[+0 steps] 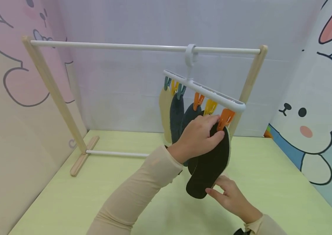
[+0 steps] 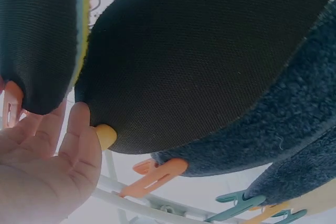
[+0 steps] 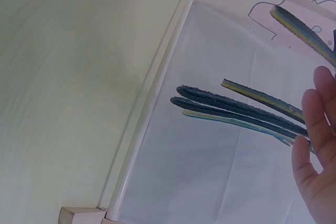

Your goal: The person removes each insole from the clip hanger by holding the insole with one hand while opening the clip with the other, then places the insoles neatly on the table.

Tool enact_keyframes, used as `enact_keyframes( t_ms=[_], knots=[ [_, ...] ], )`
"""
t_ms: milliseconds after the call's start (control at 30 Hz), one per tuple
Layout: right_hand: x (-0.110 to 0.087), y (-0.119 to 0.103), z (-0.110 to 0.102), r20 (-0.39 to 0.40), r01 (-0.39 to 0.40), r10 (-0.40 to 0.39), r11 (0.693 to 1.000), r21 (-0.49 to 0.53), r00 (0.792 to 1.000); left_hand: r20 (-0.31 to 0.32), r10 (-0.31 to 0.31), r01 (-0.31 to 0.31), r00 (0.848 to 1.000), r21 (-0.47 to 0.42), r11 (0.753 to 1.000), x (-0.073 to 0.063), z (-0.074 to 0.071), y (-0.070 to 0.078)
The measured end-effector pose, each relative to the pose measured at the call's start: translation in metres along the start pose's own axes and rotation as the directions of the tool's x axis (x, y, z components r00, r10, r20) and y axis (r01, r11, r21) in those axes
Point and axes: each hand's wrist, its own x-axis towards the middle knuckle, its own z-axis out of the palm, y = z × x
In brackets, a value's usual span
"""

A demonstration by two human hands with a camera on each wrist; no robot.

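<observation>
A black-faced shoe insole point(image 1: 213, 166) hangs at the near end of a white clip hanger point(image 1: 210, 92), under an orange clip point(image 1: 226, 119). My left hand point(image 1: 199, 137) pinches its top edge beside this clip, thumb on the near face. In the left wrist view, the left fingers point(image 2: 71, 148) lie between this insole and another black insole point(image 2: 194, 61) under a yellow clip point(image 2: 106, 136). Below, my right hand point(image 1: 231, 197) is at the insole's lower edge, thumb touching it. The right wrist view shows the right fingers point(image 3: 315, 114) nearly straight.
Dark fuzzy insoles point(image 1: 177, 114) and a cream insole point(image 1: 165, 114) hang farther along on green, yellow and orange clips. The hanger hooks over the white rail point(image 1: 110, 46) of a wooden stand point(image 1: 54, 91). The stand is on a pale green table point(image 1: 118, 186).
</observation>
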Motion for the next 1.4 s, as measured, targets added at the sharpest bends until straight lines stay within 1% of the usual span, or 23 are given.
enact_keyframes(
  t_ms=[100, 167, 333, 433, 533, 600, 633, 733, 800, 833, 867, 933, 1067, 1167, 1233, 1400],
  knots=[
    [0.0, 0.0, 0.0, 0.005, 0.0, 0.0, 1.0, 0.006, 1.0, 0.006, -0.009, 0.009, 1.0, -0.008, 1.0, 0.0, 0.0, 0.0],
    [0.001, -0.001, 0.0, 0.004, 0.001, -0.001, 1.0, 0.005, 1.0, 0.008, -0.017, 0.017, 1.0, -0.032, 0.999, 0.001, 0.0, 0.001],
    [0.003, -0.002, 0.002, 0.012, 0.003, -0.003, 1.0, 0.017, 1.0, 0.009, -0.058, 0.059, 0.998, -0.129, 0.99, 0.004, -0.002, 0.001],
    [0.004, -0.003, 0.003, 0.025, -0.003, 0.002, 1.0, 0.03, 1.0, 0.021, -0.108, 0.11, 0.994, -0.173, 0.979, 0.006, -0.003, 0.002],
    [0.004, -0.004, 0.003, 0.035, -0.012, 0.011, 0.999, 0.036, 0.999, 0.045, -0.16, 0.166, 0.986, -0.21, 0.963, 0.007, -0.003, 0.004],
    [0.004, -0.005, 0.003, 0.035, -0.011, 0.01, 1.0, 0.028, 0.999, 0.066, -0.194, 0.205, 0.979, -0.252, 0.946, 0.008, -0.004, 0.005],
    [0.004, -0.005, 0.003, 0.036, -0.012, 0.011, 1.0, 0.027, 0.999, 0.079, -0.21, 0.224, 0.975, -0.285, 0.932, 0.008, -0.003, 0.006],
    [0.004, -0.006, 0.003, 0.039, -0.016, 0.014, 0.999, 0.028, 0.999, 0.113, -0.254, 0.278, 0.961, -0.393, 0.876, 0.009, -0.005, 0.007],
    [0.004, -0.007, 0.003, 0.043, -0.023, 0.022, 0.999, 0.035, 0.999, 0.124, -0.277, 0.303, 0.953, -0.454, 0.838, 0.009, -0.006, 0.007],
    [0.004, -0.007, 0.002, 0.043, -0.026, 0.024, 0.999, 0.038, 0.999, 0.129, -0.284, 0.31, 0.95, -0.475, 0.823, 0.009, -0.006, 0.007],
    [0.003, -0.007, 0.002, 0.044, -0.029, 0.028, 0.999, 0.04, 0.999, 0.132, -0.287, 0.314, 0.949, -0.488, 0.815, 0.009, -0.007, 0.007],
    [0.002, -0.007, 0.001, 0.043, -0.032, 0.029, 0.998, 0.048, 0.999, 0.138, -0.288, 0.317, 0.948, -0.496, 0.808, 0.01, -0.007, 0.007],
    [0.002, -0.008, 0.002, 0.029, -0.012, 0.01, 0.999, 0.048, 1.0, 0.145, -0.286, 0.319, 0.947, -0.505, 0.802, 0.009, -0.007, 0.006],
    [0.002, -0.008, 0.003, 0.02, 0.008, -0.009, 0.999, 0.045, 1.0, 0.131, -0.295, 0.319, 0.946, -0.519, 0.793, 0.01, -0.008, 0.007],
    [0.003, -0.009, 0.004, 0.019, 0.013, -0.014, 0.999, 0.048, 1.0, 0.123, -0.309, 0.325, 0.943, -0.539, 0.777, 0.01, -0.008, 0.007],
    [0.003, -0.01, 0.007, 0.016, 0.027, -0.028, 0.998, 0.062, 0.999, 0.116, -0.347, 0.344, 0.931, -0.6, 0.722, 0.012, -0.007, 0.008]
  ],
)
